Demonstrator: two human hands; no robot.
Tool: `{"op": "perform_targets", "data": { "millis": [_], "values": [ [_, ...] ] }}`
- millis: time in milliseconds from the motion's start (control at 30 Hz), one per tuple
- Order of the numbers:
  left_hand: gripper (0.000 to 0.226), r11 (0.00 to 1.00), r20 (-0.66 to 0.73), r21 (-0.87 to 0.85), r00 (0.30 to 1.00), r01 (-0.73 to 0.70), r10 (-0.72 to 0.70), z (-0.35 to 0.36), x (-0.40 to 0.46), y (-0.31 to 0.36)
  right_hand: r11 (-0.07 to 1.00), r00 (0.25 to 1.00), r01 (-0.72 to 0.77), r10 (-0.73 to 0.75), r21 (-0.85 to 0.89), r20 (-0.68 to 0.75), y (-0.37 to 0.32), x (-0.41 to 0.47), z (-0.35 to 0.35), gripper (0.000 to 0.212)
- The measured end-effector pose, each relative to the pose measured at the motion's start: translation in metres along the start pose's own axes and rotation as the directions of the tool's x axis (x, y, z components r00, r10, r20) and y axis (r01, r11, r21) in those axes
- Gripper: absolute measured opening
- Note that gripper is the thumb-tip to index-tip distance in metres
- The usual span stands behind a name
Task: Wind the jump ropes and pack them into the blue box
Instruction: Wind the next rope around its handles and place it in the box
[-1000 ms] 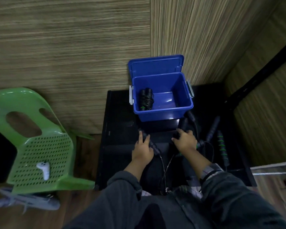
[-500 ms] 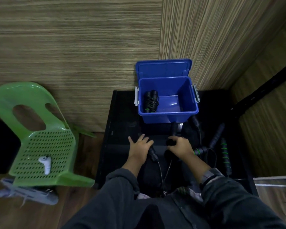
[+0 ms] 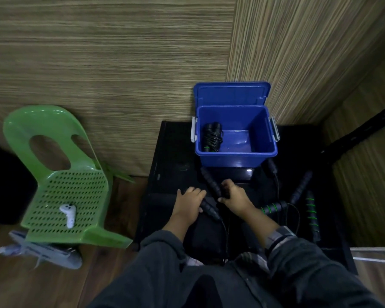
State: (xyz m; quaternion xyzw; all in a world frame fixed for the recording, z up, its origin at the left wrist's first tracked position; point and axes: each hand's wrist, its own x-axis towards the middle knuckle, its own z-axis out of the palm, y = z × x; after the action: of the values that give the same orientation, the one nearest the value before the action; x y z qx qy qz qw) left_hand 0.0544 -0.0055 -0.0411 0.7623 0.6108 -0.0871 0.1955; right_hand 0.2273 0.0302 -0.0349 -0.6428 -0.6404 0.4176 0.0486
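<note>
The blue box [image 3: 236, 155] stands open at the back of the black table [image 3: 169, 152], its lid leaning on the wall. One wound black jump rope [image 3: 212, 137] lies in its left side. My left hand [image 3: 188, 204] holds a black rope handle [image 3: 209, 209], whose cord runs toward my lap. My right hand [image 3: 234, 197] grips a second black handle [image 3: 210, 180] that points up-left toward the box. More handles lie to the right: a green-striped handle [image 3: 273, 207], another green-striped handle [image 3: 311, 211] and a plain black handle [image 3: 301, 186].
A green plastic chair [image 3: 60, 174] stands on the wooden floor to the left, with a white controller [image 3: 69, 214] on its seat. Striped wall panels close off the back and right. A black cord [image 3: 276, 181] trails from a handle by the box's right corner.
My hands have come closer together. The right hand moved left from the handles on the right and now grips a black handle angled toward the box.
</note>
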Motion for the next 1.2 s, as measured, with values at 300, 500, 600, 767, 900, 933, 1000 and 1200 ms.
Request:
{"op": "perform_targets", "data": {
  "millis": [300, 500, 600, 767, 900, 933, 1000, 1200],
  "values": [
    [0.058, 0.998, -0.023, -0.042, 0.999, 0.043, -0.044, 0.0, -0.004, -0.005, 0.998, 0.997, 0.002, 0.003, -0.066, 0.079, 0.004, -0.001, 0.008, 0.025],
    [0.083, 0.999, -0.038, -0.009, 0.998, 0.053, -0.053, 0.0, -0.005, -0.009, 0.989, 0.979, 0.103, -0.081, -0.109, 0.187, -0.004, -0.003, 0.017, 0.056],
    [0.079, 0.993, 0.024, 0.118, 0.999, 0.023, -0.026, 0.001, -0.002, -0.012, 0.977, 0.939, 0.062, 0.013, -0.206, 0.345, 0.001, -0.004, 0.016, 0.104],
    [0.073, 0.983, 0.026, 0.178, 0.999, 0.033, -0.039, -0.005, 0.004, -0.005, 0.946, 0.938, 0.079, 0.036, -0.314, 0.346, 0.002, -0.011, 0.023, 0.11],
    [0.066, 0.987, -0.043, 0.135, 0.996, 0.088, -0.083, -0.013, 0.005, -0.004, 0.983, 0.992, 0.003, 0.02, -0.182, 0.123, 0.009, -0.009, 0.018, 0.046],
    [0.066, 0.988, -0.061, 0.126, 0.995, 0.092, -0.085, -0.014, 0.004, -0.003, 0.99, 0.995, -0.021, 0.035, -0.143, 0.092, 0.012, -0.008, 0.015, 0.036],
    [0.067, 0.989, -0.069, 0.127, 0.995, 0.082, -0.073, -0.015, 0.004, -0.003, 0.997, 0.997, -0.042, 0.046, -0.07, 0.064, 0.015, -0.009, 0.011, 0.021],
    [0.071, 0.996, 0.055, -0.005, 0.995, 0.086, -0.086, -0.008, 0.005, -0.013, 0.992, 0.998, -0.02, 0.027, -0.127, 0.059, 0.017, -0.013, 0.012, 0.021]
  ]
}}
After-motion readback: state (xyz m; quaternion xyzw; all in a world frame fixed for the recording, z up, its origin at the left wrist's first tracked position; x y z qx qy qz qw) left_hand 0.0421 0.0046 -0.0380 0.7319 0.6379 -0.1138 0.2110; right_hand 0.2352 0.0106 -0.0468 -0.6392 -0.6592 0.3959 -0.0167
